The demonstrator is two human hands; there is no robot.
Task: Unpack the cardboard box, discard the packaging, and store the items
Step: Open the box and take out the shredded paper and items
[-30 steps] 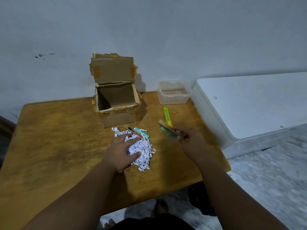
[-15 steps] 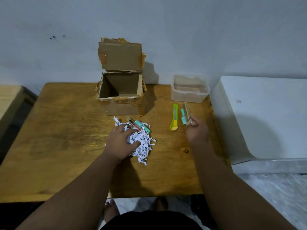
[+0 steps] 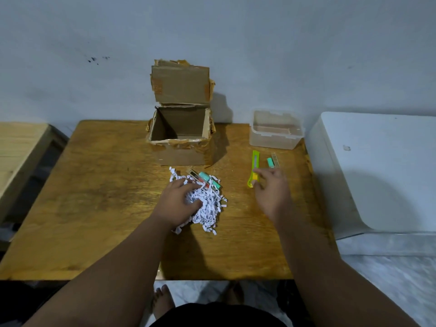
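An open cardboard box (image 3: pixel 181 147) stands at the back of the wooden table (image 3: pixel 99 208), its lid flap up against the wall. In front of it lies a pile of white shredded paper (image 3: pixel 207 206) with small teal and orange items (image 3: pixel 207 180) at its far edge. My left hand (image 3: pixel 177 204) grips the pile's left side. My right hand (image 3: pixel 271 192) hovers with fingers apart and nothing in it, just right of a yellow-green utility cutter (image 3: pixel 254 166). A small teal item and a clear blade case (image 3: pixel 273 161) lie beyond its fingertips.
A clear plastic container (image 3: pixel 274 135) sits open at the table's back right. A white appliance (image 3: pixel 377 171) stands against the table's right edge. A lighter wooden surface (image 3: pixel 16 147) is at the left. My feet show below the table's near edge.
My right hand has set the teal item and blade case down beside the cutter and pulled back, now free. My left hand stays on the shredded paper. The camera has shifted.
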